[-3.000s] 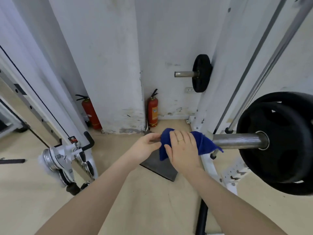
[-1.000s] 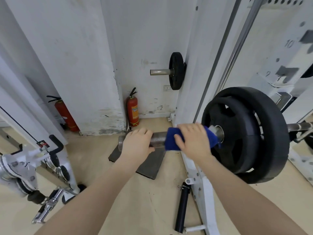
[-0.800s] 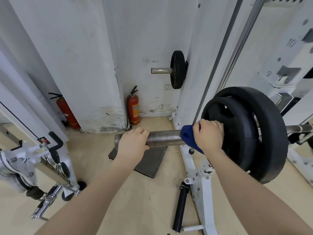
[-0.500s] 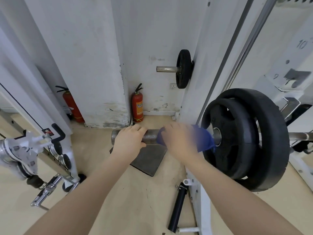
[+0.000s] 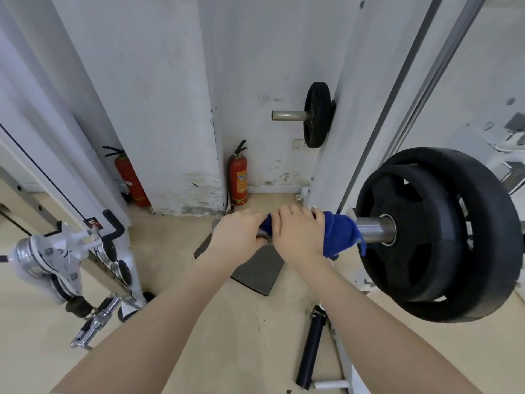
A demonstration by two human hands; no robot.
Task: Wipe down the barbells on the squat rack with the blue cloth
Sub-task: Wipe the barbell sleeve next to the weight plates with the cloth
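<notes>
A steel barbell sleeve runs left to right at mid frame, loaded with two black weight plates on its right. A blue cloth is wrapped over the sleeve. My right hand grips the cloth around the bar, a short way left of the plates. Directly to its left, my left hand clasps the bare end of the sleeve, touching the right hand. The bar's tip is mostly hidden by the left hand.
White rack uprights stand behind the bar. A second bar end with a small black plate hangs higher up. Two red fire extinguishers stand by the wall. A dark mat, a black roller and cable-machine handles are on the floor.
My right hand with the cloth slid right to the plates, then back left along the sleeve until it touches my left hand. The left hand stayed on the bar's end.
</notes>
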